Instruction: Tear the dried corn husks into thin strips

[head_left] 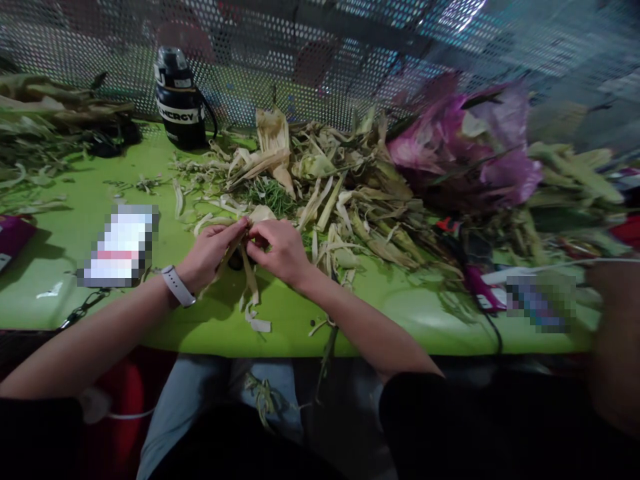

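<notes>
Hanging from between the two hands, low over the near part of the green counter [293, 327]: pale husk strips [252, 283], partly hidden at the upper ends. Gripped there by the left hand [213, 250], with thumb and forefinger pinched together at the tips. Gripped also by the right hand [281, 248], with fingers curled inward and closed down to the thumb, just beside the left fingertips. Cannot tell exactly where along the strips.

Just beyond the hands, crowding the way forward: a broad heap of dry husks [313, 150], with a clump of thin green leaves [273, 195] at the near side. To the left, near the forearm, a pixelated bright screen [120, 247]; at the left edge, a purple packet [14, 237].

Farther back, upright beside the heap, a black bottle [183, 117] with a pale lettered band. Right of the heap, a crumpled pink plastic bag [470, 150]. Nearer on that side, a white cable [575, 265] above a second pixelated device [543, 303]. Behind everything, a perforated screen [240, 60]. Below the counter edge, on the jeans [170, 400], green scraps [263, 393].
</notes>
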The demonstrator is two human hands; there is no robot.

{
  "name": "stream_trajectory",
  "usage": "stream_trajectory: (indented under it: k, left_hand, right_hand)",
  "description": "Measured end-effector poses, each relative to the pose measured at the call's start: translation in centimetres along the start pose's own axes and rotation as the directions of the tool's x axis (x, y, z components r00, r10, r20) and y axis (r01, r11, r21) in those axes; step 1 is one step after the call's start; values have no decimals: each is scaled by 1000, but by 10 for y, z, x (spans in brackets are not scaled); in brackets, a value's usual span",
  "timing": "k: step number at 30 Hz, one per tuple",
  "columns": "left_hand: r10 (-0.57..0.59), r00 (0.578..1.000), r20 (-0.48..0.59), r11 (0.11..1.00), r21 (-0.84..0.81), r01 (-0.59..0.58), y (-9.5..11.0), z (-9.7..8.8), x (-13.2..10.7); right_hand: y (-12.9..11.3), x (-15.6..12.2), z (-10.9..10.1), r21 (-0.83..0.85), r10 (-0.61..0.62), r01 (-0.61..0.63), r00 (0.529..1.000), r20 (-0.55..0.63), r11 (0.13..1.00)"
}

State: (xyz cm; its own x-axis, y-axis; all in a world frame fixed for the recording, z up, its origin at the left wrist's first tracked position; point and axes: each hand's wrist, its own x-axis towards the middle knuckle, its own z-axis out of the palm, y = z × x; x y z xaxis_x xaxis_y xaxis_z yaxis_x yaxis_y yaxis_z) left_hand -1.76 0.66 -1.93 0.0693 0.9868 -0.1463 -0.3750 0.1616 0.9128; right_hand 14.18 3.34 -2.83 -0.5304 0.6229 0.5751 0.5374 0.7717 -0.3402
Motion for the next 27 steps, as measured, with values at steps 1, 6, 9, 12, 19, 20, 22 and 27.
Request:
stream_trajectory:
  k: [1,6,9,12,19,20,22,27]
  left_hand:
    - [-17,1000,5,1000,-11,17,0,1,0]
    - [-60,995,78,995,-73,66,-2,2,0]
    - [-74,986,147,990,-107,90,-4,1,1]
    - [-128,982,141,979,-143,148,-4,2,0]
    - [-196,976,99,972,-114,207,4,5,-2]
    - [-196,976,94,972,-113,206,6,4,-2]
    - [-177,980,92,975,-121,187,9,0,0]
    - [-107,979,171,990,-72,120,12,-7,0]
  right_hand:
    - [1,-1,2,-20,-7,6,1000,-21,1000]
    - [2,-6,7,-135,-129,113,985,-117,984]
    - [2,-7,7,-155,-236,231,972,-14,961]
    - [3,-6,5,-194,-325,328,945,51,924]
    - [4,-8,1,-88,-364,359,930,-53,929]
    - [5,-8,1,-32,-318,316,944,-93,948]
    - [6,-9,4,78,-234,252,954,-187,964]
    - [8,-5,6,271,-205,293,928,-310,917]
